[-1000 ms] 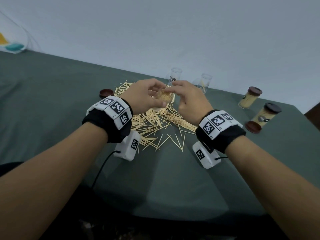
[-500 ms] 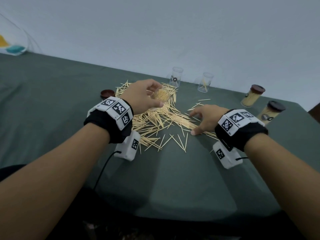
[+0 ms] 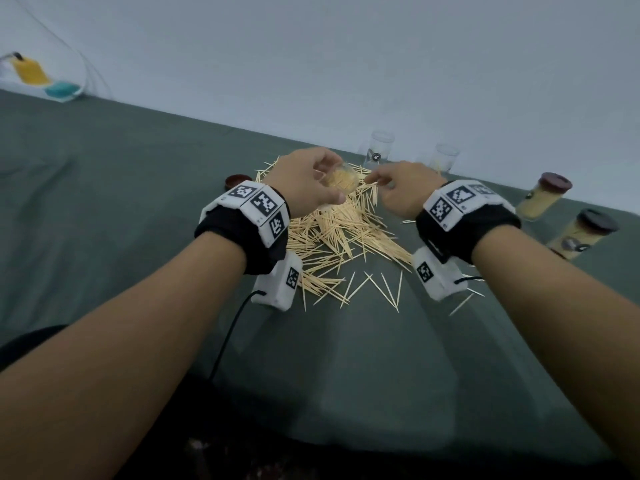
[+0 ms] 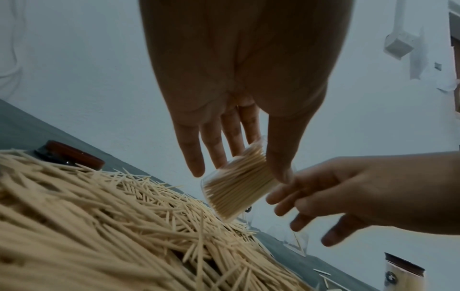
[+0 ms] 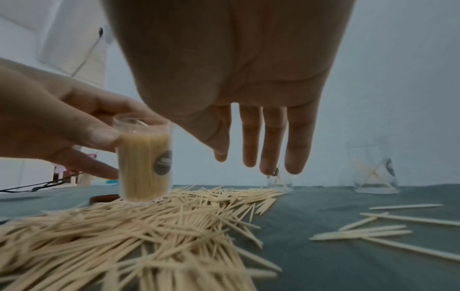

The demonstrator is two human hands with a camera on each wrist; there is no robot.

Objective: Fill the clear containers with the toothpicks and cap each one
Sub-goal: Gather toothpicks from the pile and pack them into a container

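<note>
Above the far part of the toothpick pile (image 3: 341,233), the left hand (image 3: 304,188) holds a clear container (image 3: 341,180) packed nearly full of toothpicks; thumb and fingers curl round its wall, as the left wrist view shows, and its mouth is uncapped. In the right wrist view the container (image 5: 144,163) stands about upright with its base at the top of the pile, a round dark sticker on its side.

The right hand (image 3: 403,188) is just to the right of that container, near its rim. Its fingers (image 5: 272,145) hang loosely extended and slightly spread. Whether the thumb and forefinger pinch a toothpick cannot be told from these views.

The pile lies on a green-grey tablecloth (image 3: 138,188), with single toothpicks (image 3: 382,289) scattered off its near and right edges. Beyond the pile, near the wall, stand two uncapped clear containers: one (image 3: 379,150) holding a stray toothpick or two, the other (image 3: 445,159) holding a few crossed toothpicks. Left of the pile, touching its edge, lies a dark brown cap (image 3: 237,181). Well to the right of the pile stand two filled containers with dark caps on, the farther one (image 3: 543,199) and the nearer one (image 3: 581,233).

Both wrists wear black bands carrying white marker blocks.
</note>
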